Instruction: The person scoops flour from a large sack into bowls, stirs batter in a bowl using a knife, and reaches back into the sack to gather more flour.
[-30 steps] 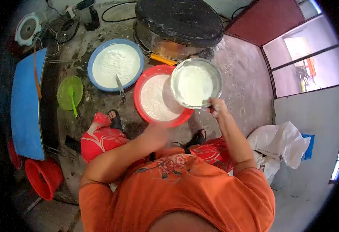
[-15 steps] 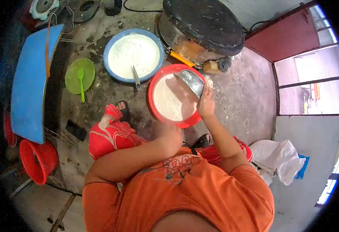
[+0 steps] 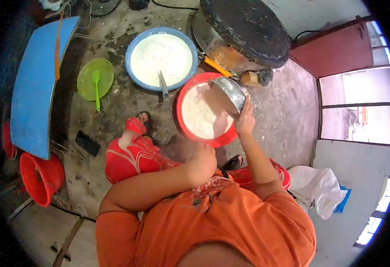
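Note:
My right hand [image 3: 245, 118] grips a metal bowl [image 3: 232, 94] by its rim. The bowl is tipped on its side over a red basin [image 3: 180, 116], its mouth facing left and down. Pale flour [image 3: 201, 111] fills much of the basin. In front of the near rim, my left hand [image 3: 203, 159] is closed in a fist, its back toward me; whatever it may hold is hidden. Beyond stands a blue basin [image 3: 130, 72] heaped with white powder [image 3: 164, 55]. A metal scoop [image 3: 163, 85] leans on its near edge, handle sticking out.
Farther back is a large drum with a dark round lid [image 3: 248, 26]. At left lie a green lid [image 3: 84, 80] with a green spatula [image 3: 96, 86], a phone-like black slab [image 3: 87, 143], a blue board [image 3: 35, 89] and a red tub [image 3: 39, 178]. A white sack [image 3: 315, 187] stands right.
My right hand has turned the metal bowl, so more of its inside shows. The left hand, blurred before, is sharper now. The whole view has shifted slightly.

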Motion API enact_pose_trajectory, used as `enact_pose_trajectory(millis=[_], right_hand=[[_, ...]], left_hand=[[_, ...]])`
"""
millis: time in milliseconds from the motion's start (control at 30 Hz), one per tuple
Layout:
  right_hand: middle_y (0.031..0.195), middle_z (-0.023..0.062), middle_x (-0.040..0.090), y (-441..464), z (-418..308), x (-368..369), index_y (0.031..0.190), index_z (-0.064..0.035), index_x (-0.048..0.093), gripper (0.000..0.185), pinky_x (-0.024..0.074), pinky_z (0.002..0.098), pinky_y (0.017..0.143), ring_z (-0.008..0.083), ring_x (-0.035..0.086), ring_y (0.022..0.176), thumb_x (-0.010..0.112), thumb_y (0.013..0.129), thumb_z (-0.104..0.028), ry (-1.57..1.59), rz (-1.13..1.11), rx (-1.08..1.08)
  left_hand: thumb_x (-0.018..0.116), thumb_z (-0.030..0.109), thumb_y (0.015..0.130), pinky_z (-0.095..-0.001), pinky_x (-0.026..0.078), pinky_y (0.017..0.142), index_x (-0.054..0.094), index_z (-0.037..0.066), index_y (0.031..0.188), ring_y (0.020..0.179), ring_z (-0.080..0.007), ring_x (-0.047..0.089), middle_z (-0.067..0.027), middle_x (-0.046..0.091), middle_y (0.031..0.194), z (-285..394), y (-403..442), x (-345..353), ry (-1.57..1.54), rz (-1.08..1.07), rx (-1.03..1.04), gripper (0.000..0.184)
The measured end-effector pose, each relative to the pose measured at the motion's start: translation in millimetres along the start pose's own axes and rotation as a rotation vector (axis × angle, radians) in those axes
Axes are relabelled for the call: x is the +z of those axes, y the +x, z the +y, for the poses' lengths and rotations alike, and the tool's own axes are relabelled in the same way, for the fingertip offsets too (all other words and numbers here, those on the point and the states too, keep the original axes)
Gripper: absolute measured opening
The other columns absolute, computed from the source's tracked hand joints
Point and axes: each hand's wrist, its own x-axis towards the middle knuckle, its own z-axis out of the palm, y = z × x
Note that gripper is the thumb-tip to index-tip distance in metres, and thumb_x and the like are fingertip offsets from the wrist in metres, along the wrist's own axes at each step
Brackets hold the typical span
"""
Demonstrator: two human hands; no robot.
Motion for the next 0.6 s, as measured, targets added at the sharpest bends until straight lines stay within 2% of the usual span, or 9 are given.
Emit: enact_pose_trajectory(millis=[33,100,167,233,267,333,367,433,600], right_hand=[[0.133,0.0209,0.041,1,4,2,0.143,-0.0147,0.019,0.082,0.0492,0.0471,0.071,0.0433,0.058,0.092,0.059,0.072,-0.004,0.0,-0.001,-0.002],[0.127,0.0211,0.048,5,19,7,0.141,-0.0115,0.025,0.076,0.0483,0.0467,0.076,0.042,0.057,0.095,0.055,0.072,-0.002,0.0,0.034,0.048],[0.117,0.024,0.054,7,28,8,0.138,-0.0074,0.029,0.07,0.0477,0.0448,0.078,0.0399,0.059,0.094,0.052,0.073,-0.002,0.067,0.121,0.013],[0.117,0.0254,0.053,14,45,10,0.141,-0.0083,0.025,0.077,0.0487,0.0433,0.079,0.0381,0.061,0.091,0.056,0.071,-0.004,0.182,-0.149,0.435],[0.117,0.0254,0.053,16,66,22,0.141,-0.0083,0.025,0.077,0.0487,0.0433,0.079,0.0381,0.061,0.091,0.056,0.071,-0.004,0.182,-0.153,0.431],[0.097,0.022,0.06,21,60,22,0.124,-0.0012,0.042,0.053,0.0551,0.0433,0.056,0.0314,0.065,0.078,0.051,0.073,-0.001,0.562,-0.016,0.536],[0.092,0.0184,0.06,20,63,14,0.117,0.0025,0.045,0.045,0.0563,0.0407,0.048,0.0295,0.064,0.074,0.051,0.072,0.001,0.818,-0.097,0.549],[0.092,0.0201,0.059,30,55,1,0.114,0.0062,0.045,0.042,0.057,0.04,0.051,0.0293,0.064,0.071,0.051,0.073,0.0,0.879,-0.211,0.647],[0.094,0.0195,0.058,72,-15,-28,0.114,0.0061,0.046,0.039,0.056,0.0384,0.053,0.028,0.064,0.074,0.05,0.076,-0.003,0.914,-0.172,0.482]], left_hand=[[0.056,0.019,0.077,-0.0423,0.037,0.084,0.065,-0.001,0.103,0.1,-0.0279,0.054,-0.0137,0.059,0.105,0,1,2,-0.001,0.0,-0.002,0.034],[0.057,0.022,0.077,-0.0524,0.034,0.088,0.063,-0.004,0.105,0.101,-0.0362,0.05,-0.0199,0.057,0.105,0,2,6,0.025,0.005,0.029,0.039],[0.057,0.023,0.076,-0.0528,0.034,0.088,0.064,-0.004,0.104,0.101,-0.0364,0.05,-0.0201,0.057,0.106,0,-1,3,0.024,0.031,0.024,0.039],[0.058,0.023,0.076,-0.0533,0.034,0.088,0.064,-0.003,0.103,0.101,-0.0366,0.05,-0.0204,0.057,0.106,1,-5,0,0.023,0.053,0.016,0.039],[0.058,0.024,0.076,-0.0539,0.033,0.089,0.065,-0.003,0.103,0.103,-0.0369,0.049,-0.0207,0.056,0.107,2,-6,-1,0.028,0.048,0.011,0.039],[0.058,0.025,0.076,-0.0546,0.033,0.09,0.065,-0.002,0.103,0.104,-0.0372,0.049,-0.0211,0.056,0.108,2,-9,-8,0.034,0.045,-0.001,0.039],[0.055,0.023,0.078,-0.0541,0.033,0.091,0.065,-0.001,0.105,0.104,-0.0353,0.05,-0.02,0.056,0.111,2,-11,-13,0.054,0.004,0.004,0.038],[0.052,0.021,0.08,-0.0536,0.034,0.092,0.064,0.0,0.107,0.105,-0.0333,0.051,-0.0189,0.055,0.114,1,-12,-14,0.071,-0.036,-0.003,0.036],[0.056,0.022,0.078,-0.0578,0.032,0.091,0.065,0.001,0.107,0.105,-0.0358,0.05,-0.0164,0.057,0.109,9,0,5,0.047,0.049,-0.057,0.037]])
